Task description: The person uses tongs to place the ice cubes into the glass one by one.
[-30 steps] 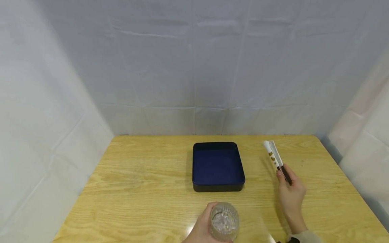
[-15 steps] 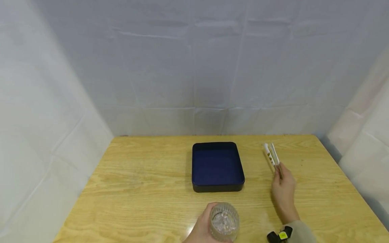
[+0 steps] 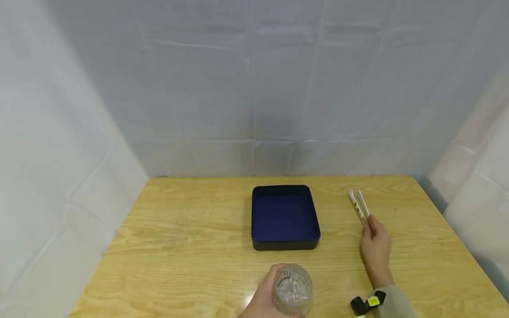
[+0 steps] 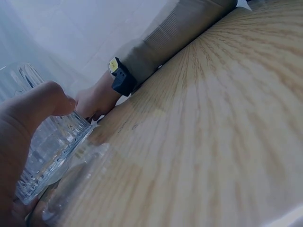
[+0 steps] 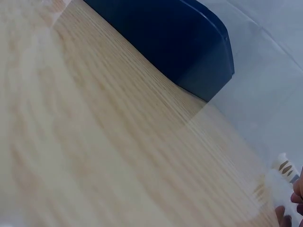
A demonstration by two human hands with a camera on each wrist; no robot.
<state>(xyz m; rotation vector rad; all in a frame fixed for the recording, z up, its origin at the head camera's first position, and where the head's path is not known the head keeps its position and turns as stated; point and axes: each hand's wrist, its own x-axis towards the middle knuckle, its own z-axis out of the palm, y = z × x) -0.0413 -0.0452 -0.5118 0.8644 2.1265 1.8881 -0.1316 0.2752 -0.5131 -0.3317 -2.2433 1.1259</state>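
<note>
My left hand (image 3: pixel 263 295) grips a clear ribbed drinking glass (image 3: pixel 294 289) at the table's near side, and a glassy, faceted shine shows inside it. In the left wrist view the thumb wraps across the upright glass (image 4: pixel 52 146). Over at the right, my right hand (image 3: pixel 376 247) pinches slim tongs (image 3: pixel 360 210) by their darker end. Their two white arms, one with brown spots, stand slightly apart and point away from me, low over the wood. Only the fingertips (image 5: pixel 298 189) and a patterned white arm of the tongs (image 5: pixel 285 166) show in the right wrist view.
A square dark blue tray (image 3: pixel 284 216) with raised walls stands mid-table, between the two hands and farther back. The wooden table (image 3: pixel 191 238) is closed in by white sheeting (image 3: pixel 222 97) behind and at both sides. A black wrist strap (image 3: pixel 367 302) circles the right sleeve.
The right hand first moved left and lower, then shifted slightly back to the right. The tongs have come down closer to the table, their arms now spread apart. Left hand and glass stayed put.
</note>
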